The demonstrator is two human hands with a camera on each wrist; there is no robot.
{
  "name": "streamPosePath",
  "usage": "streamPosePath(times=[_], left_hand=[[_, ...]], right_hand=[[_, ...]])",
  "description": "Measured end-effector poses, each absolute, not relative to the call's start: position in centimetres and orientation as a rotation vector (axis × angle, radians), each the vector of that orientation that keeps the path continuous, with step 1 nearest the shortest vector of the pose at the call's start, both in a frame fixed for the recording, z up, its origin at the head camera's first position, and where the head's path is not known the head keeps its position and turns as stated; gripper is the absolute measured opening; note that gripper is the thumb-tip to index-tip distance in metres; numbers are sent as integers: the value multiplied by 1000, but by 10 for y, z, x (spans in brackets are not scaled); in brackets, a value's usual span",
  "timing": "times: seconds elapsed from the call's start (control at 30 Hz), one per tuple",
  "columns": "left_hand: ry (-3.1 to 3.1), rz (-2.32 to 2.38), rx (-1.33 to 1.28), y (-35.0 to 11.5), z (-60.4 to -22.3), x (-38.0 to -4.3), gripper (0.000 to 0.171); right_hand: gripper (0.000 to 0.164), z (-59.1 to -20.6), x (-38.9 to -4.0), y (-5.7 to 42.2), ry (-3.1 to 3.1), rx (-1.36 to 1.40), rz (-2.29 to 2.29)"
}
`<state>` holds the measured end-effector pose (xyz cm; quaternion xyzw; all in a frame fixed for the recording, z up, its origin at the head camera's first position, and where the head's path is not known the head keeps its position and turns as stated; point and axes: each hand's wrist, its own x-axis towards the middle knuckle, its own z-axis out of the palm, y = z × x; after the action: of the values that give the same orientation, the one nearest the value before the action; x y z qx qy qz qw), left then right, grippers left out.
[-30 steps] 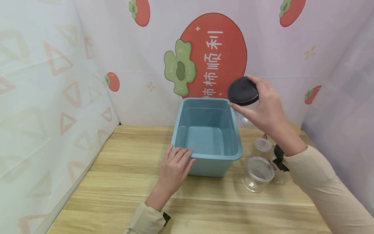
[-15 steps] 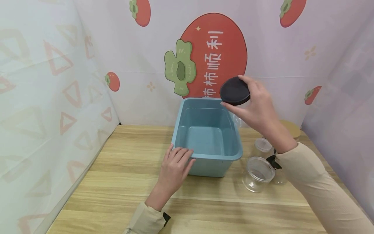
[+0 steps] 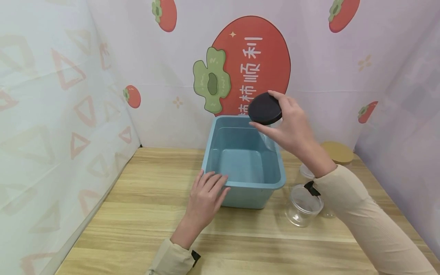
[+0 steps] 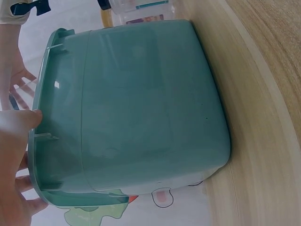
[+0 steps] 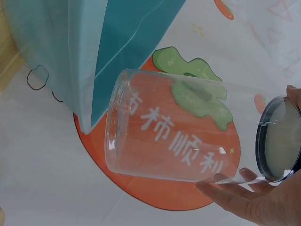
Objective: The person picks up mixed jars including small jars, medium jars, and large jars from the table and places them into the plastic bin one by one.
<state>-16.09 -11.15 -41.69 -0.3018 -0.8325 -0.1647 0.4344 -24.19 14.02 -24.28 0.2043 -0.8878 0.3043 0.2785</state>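
Note:
My right hand point(image 3: 293, 128) holds a tall clear jar point(image 5: 174, 127) by its black lid point(image 3: 264, 109), over the right back part of the blue plastic bin point(image 3: 245, 185). The right wrist view shows the jar's see-through body, with the wall print visible through it. My left hand point(image 3: 206, 196) grips the front rim of the bin near its left corner, fingers over the edge. In the left wrist view the bin's outer wall point(image 4: 141, 108) fills the middle. Seen from the head, the part of the bin's inside that shows holds nothing.
Right of the bin stands an open-looking clear jar point(image 3: 304, 206). Behind it are a smaller clear jar point(image 3: 306, 172) and a jar with a tan lid point(image 3: 338, 152), partly hidden by my right arm. Printed cloth walls point(image 3: 165, 126) enclose the wooden table point(image 3: 154, 229).
My right hand has moved left with the black-lidded jar, from beside the bin's right rim to over its back right part. The left hand and the bin stay put.

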Motion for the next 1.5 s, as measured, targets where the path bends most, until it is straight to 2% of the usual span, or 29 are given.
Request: streamPosePath(times=[0.23,0.93,1.07,1.3,1.5], left_hand=[[-2047,-398,-735,-111,-418,-161,47],[-2029,-422,-729,-110,-418,-160,47],[-2032,-425,-731,-110,-418,-160,45],[-2039,-434,-737,-110,-418,-160,30],[-2047,-435,-731,-109,-417,-159,42]], right_hand=[[86,-244,-243,133,-2391,559,827],[91,-247,-255,113,-2490,535,820],[92,-248,-258,110,-2525,519,837],[92,-250,-263,107,-2566,504,847],[93,-250,-267,102,-2626,490,837]])
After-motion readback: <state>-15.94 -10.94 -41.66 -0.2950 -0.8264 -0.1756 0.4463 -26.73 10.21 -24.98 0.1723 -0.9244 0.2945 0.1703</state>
